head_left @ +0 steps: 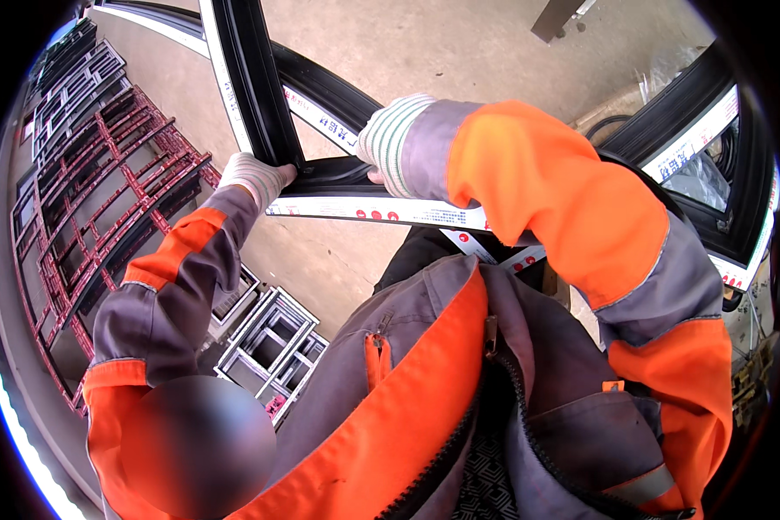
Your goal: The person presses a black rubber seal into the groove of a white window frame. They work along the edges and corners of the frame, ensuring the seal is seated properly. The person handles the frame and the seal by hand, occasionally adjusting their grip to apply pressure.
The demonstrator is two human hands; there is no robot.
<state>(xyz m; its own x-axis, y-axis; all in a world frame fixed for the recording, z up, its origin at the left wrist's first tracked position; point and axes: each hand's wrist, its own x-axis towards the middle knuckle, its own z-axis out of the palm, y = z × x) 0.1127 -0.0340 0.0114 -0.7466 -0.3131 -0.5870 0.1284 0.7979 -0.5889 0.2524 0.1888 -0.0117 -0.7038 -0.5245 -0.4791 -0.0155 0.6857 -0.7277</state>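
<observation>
A black window frame (355,173), with white printed film along its outer edge, lies across in front of me. My left hand (253,180), in a white striped work glove, is closed around its left corner, with the thumb on the black profile. Farther right, my right hand (397,143) wears the same kind of glove. Its fingers are curled over the near bar of the frame, and its thumb points down against the black inner side. The fingertips of this hand are mostly hidden, so a small thing inside it would not show.
Another black frame piece (680,130) with white film stands at right, beside clear plastic wrapping (711,173) and dark cable. Red-wrapped frames (117,186) lean along the left. White and grey frames (273,342) stand below them. A brown metal leg (553,19) rises from the concrete floor (442,43).
</observation>
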